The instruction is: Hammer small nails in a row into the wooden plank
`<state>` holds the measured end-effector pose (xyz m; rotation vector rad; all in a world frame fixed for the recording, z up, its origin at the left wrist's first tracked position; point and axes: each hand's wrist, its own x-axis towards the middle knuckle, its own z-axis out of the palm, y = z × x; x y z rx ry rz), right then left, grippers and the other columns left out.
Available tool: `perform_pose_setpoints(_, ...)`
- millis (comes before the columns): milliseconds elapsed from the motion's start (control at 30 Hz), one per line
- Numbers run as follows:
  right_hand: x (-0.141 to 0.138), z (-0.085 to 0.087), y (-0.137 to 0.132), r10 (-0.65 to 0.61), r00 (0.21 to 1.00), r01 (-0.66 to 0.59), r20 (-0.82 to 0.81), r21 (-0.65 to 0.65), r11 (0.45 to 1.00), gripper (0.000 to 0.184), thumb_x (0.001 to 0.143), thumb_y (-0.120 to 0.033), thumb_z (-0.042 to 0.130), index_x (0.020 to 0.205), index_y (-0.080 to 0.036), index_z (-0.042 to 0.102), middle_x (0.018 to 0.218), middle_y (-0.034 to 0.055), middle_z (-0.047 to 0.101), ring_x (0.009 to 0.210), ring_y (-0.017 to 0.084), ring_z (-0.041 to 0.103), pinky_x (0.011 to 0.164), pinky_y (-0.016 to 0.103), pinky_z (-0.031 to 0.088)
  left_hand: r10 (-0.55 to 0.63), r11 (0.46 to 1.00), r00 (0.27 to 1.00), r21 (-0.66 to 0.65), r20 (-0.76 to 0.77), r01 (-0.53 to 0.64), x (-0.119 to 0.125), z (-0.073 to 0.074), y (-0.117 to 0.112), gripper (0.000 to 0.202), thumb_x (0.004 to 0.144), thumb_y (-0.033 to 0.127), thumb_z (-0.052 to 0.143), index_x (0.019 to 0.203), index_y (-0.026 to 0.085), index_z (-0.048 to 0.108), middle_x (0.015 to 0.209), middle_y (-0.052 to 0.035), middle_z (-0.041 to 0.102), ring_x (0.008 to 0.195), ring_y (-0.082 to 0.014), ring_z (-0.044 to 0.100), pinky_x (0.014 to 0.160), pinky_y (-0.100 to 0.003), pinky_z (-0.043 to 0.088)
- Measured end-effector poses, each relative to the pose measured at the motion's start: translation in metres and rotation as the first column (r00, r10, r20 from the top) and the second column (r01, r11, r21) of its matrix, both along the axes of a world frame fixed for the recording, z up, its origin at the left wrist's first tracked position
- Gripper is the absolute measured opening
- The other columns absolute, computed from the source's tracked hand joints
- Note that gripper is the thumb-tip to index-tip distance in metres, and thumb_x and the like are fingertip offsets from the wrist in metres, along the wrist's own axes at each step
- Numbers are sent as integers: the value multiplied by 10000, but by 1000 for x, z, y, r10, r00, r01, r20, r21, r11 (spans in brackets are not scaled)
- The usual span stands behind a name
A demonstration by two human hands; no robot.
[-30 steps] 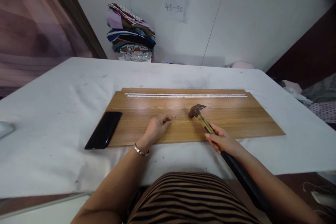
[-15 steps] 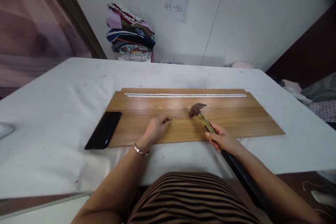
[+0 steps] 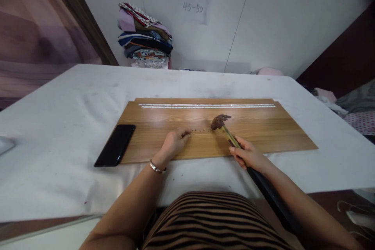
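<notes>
My right hand (image 3: 246,153) is wrapped round the handle of a claw hammer (image 3: 218,122), whose rusty head is at the middle of a wooden board (image 3: 249,121). The hammer's long dark grip runs back under my right forearm. On the board's left half rests my left hand (image 3: 175,142), thumb and fingertips pinched together; what they hold, if anything, is too small to make out. Between the fingertips and the hammer head lies a row of small dark specks (image 3: 200,130), perhaps nails. Two white measuring strips (image 3: 208,106) run along the far part of the board.
A black phone (image 3: 115,145) lies over the board's left edge. White cloth covers the table (image 3: 58,125). Folded clothes (image 3: 145,37) are stacked by the wall behind it, below and left of a paper sign (image 3: 193,8). A pink curtain (image 3: 38,39) hangs at left.
</notes>
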<state>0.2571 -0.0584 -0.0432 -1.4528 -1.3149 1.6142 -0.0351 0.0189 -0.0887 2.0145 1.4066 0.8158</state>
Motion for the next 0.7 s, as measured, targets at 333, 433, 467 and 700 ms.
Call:
perform_pose_setpoints(333, -1, 0, 0, 20, 1000, -20, 3, -3, 1000, 321, 838, -386, 609, 1088, -220, 494, 519, -101, 438, 348, 64, 333, 308, 172, 320, -12, 1000, 1000, 6, 17, 12, 0, 1, -1, 175, 835, 212, 556, 920, 221, 709, 895, 0, 758, 812, -157, 684, 784, -270, 532)
perform_pose_setpoints(433, -1, 1, -1, 19, 1000, -19, 5, 1, 1000, 313, 836, -386, 607, 1077, -216, 503, 516, -99, 440, 349, 64, 336, 310, 173, 322, -9, 1000, 1000, 8, 14, 9, 0, 1, 0, 175, 834, 209, 565, 929, 223, 711, 921, -3, 761, 830, -159, 688, 801, -274, 532)
perform_pose_setpoints(467, -1, 2, -1, 14, 1000, -14, 6, 2, 1000, 319, 836, -383, 606, 1087, -217, 502, 511, -100, 438, 347, 64, 333, 311, 172, 320, -9, 1000, 1000, 8, 10, 9, 0, 1, 0, 177, 837, 209, 565, 933, 224, 712, 931, -3, 761, 838, -160, 689, 807, -275, 532)
perform_pose_setpoints(700, -1, 2, 0, -3, 1000, 3, -2, -5, 1000, 343, 829, -374, 621, 1108, -216, 496, 533, -100, 449, 351, 59, 342, 310, 168, 326, -11, 1000, 1000, 24, 11, 10, 0, 0, 0, 201, 863, 225, 547, 965, 224, 720, 974, -10, 760, 881, -170, 697, 849, -293, 536)
